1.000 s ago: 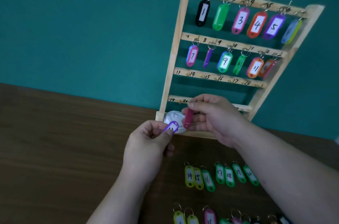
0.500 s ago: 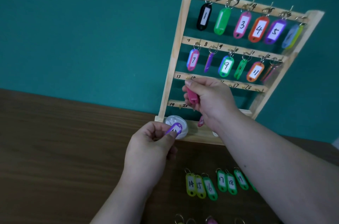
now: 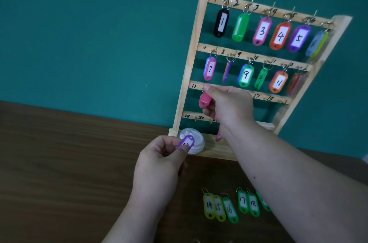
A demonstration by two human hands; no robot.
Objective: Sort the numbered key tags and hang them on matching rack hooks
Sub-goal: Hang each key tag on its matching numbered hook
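1. R hand (image 3: 229,107): grips pink tag (image 3: 205,100); risen from bottom rail to 3rd rail of rack (image 3: 196,43), beside "13".
2. L hand (image 3: 159,163): pinches purple tag (image 3: 187,142), unchanged, before white lid (image 3: 196,143).
3. Hung, legible: 1, 3, 4, 5, 7, 9, 11.
4. Loose tags (image 3: 219,206) on table (image 3: 59,163): 14–18.

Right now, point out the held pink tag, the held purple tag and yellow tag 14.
held pink tag (image 3: 205,100): head view, its plastic body.
held purple tag (image 3: 187,142): head view, its white label.
yellow tag 14 (image 3: 209,205): head view, its label.
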